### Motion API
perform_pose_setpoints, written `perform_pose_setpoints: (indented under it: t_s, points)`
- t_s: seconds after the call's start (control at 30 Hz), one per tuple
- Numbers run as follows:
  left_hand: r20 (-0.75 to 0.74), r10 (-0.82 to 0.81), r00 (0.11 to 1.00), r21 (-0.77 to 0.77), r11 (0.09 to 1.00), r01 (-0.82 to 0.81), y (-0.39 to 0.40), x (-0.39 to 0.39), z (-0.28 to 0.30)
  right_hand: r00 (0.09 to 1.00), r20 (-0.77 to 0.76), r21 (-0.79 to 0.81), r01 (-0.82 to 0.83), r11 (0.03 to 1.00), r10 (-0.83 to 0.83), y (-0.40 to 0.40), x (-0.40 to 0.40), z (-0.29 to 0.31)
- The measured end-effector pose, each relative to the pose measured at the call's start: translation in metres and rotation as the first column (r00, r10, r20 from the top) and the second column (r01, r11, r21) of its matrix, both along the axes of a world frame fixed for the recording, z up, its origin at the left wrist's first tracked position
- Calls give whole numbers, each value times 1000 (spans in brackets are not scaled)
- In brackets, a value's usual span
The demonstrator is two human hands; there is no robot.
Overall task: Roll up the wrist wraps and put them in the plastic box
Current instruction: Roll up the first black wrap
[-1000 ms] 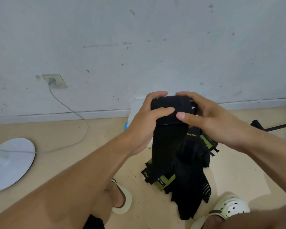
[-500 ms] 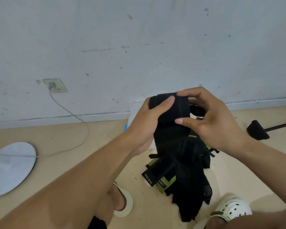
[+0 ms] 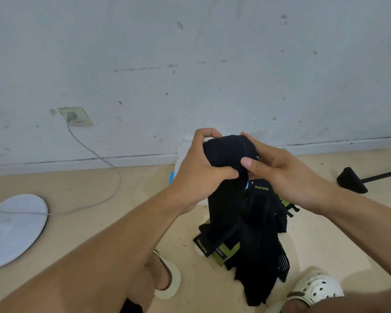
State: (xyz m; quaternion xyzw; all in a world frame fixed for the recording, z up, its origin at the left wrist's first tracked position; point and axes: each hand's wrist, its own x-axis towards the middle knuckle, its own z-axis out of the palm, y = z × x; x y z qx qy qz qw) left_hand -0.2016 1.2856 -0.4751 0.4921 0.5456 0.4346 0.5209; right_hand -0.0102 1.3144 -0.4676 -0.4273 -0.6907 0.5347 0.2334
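Two hands hold a half-rolled black wrist wrap above a pile on the floor.

At the far left a white round disc (image 3: pixel 14 229) lies on the floor, with a grey cable (image 3: pixel 95 154) going up to a wall socket (image 3: pixel 75 116); the left hand (image 3: pixel 199 175) grasps the rolled part of the wrist wrap (image 3: pixel 229 154), thumb pressed on the front; the right hand (image 3: pixel 287 175) pinches the same roll from the other side; the loose end hangs down to the pile of wraps (image 3: pixel 253 233); white sandals (image 3: pixel 314 290) are below; a black stand foot (image 3: pixel 351 182) is at the right.
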Motion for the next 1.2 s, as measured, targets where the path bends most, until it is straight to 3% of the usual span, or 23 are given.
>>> perform_pose_setpoints:
  t_s: [0.13, 0.27, 0.4, 0.5, 0.63, 0.73, 0.8, 0.9, 1.0, 1.1, 1.2]
  points:
    - [24, -23, 999, -36, 999, 24, 2, -3, 2, 984, -122, -25, 128, 991, -130, 6, 6, 3]
    - [197, 29, 980, -165, 986, 4, 4, -1, 16, 986, -129, 107, 121, 987, -107, 7, 9, 4]
    - [276, 30, 961, -215, 976, 31, 4, 0, 20, 979, -170, 203, 147, 968, -113, 5, 6, 1]
    - [273, 59, 960, -200, 980, -3, 3, -1, 18, 982, -175, 102, 87, 991, -69, 9, 9, 1]
    - [186, 26, 982, -105, 994, -6, 6, -5, 12, 962, -264, -196, 9, 981, -62, 12, 11, 1]
    - [37, -46, 998, 11, 999, 46, 4, -5, 10, 954, -279, -253, 36, 967, -108, 10, 5, -3]
    - [25, -57, 998, 23, 998, 57, 2, -3, 8, 947, -287, -257, 67, 964, -143, 9, 3, -4]
    - [164, -9, 986, -66, 998, 20, 3, -2, 11, 933, -319, -218, 101, 971, -168, 11, 5, -1]
    - [279, 21, 960, -168, 985, 27, 5, -1, 14, 951, -268, -47, 148, 988, -156, 11, 7, -1]
    - [259, 30, 965, -193, 981, 21, 5, 0, 12, 976, -185, 108, 140, 984, -118, 9, 8, -3]
    - [249, 45, 967, -167, 986, -3, 5, 0, 10, 984, -164, 81, 88, 993, -74, 12, 10, 0]
